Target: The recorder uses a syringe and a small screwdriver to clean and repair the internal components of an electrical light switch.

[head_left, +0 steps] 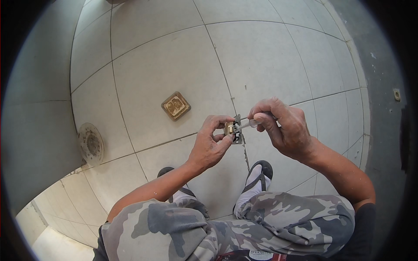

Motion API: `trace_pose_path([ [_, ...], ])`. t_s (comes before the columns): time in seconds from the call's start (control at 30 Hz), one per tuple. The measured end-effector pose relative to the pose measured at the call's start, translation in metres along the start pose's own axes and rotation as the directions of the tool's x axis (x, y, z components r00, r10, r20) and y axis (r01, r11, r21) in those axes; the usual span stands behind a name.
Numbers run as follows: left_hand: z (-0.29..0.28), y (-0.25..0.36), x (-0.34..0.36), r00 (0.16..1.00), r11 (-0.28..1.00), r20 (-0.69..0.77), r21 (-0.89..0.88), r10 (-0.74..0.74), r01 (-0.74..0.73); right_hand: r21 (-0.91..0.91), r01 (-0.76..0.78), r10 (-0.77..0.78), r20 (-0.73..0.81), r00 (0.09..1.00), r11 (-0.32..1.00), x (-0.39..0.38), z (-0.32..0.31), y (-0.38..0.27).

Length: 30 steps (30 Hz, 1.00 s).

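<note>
Between the thumb and fingers of my left hand [209,145] is a small electrical wall fitting [236,130], with a grey metal mounting frame and a brass-coloured part. My right hand [285,128] grips a screwdriver [252,124] by its clear handle. Its shaft points left and its tip reaches the fitting's middle; whether it sits in a screw is too small to tell. Both hands are held above the floor, in front of my knees.
A square, brown, dusty block or cover [176,106] lies on the tiled floor [161,56] ahead. To the left, a round, stained disc [91,144] is beside a grey panel [37,108]. A dark wall [383,130] on the right bears a small beige fitting [396,95]. My sandalled feet are below my hands.
</note>
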<state>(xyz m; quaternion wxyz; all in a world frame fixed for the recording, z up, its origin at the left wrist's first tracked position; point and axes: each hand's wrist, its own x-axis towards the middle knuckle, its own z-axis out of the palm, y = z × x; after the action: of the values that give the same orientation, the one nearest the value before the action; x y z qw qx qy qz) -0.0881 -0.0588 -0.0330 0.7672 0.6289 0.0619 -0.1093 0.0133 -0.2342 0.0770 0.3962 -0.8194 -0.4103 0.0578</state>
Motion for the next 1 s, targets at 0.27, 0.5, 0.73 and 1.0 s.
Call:
trace_pose_path([
  [0.27, -0.001, 0.002, -0.003, 1.0, 0.998, -0.006, 0.063, -0.025, 0.026, -0.061, 0.087, -0.084, 0.048, 0.995, 0.994, -0.003, 0.002, -0.006],
  [0.5, -0.002, -0.001, -0.011, 0.999, 0.997, -0.006, 0.064, 0.035, -0.035, -0.048, 0.216, -0.213, 0.064, 0.975, 0.975, -0.011, 0.011, -0.007],
  [0.73, -0.003, -0.006, -0.011, 0.995, 0.994, -0.071, 0.089, 0.067, -0.06, -0.002, -0.106, 0.106, -0.072, 0.992, 0.994, -0.031, 0.022, -0.007],
  [1.0, -0.01, -0.016, -0.007, 0.997, 0.974, -0.041, 0.218, 0.062, -0.052, 0.115, -0.266, 0.253, 0.119, 0.96, 0.957, -0.028, 0.003, 0.005],
])
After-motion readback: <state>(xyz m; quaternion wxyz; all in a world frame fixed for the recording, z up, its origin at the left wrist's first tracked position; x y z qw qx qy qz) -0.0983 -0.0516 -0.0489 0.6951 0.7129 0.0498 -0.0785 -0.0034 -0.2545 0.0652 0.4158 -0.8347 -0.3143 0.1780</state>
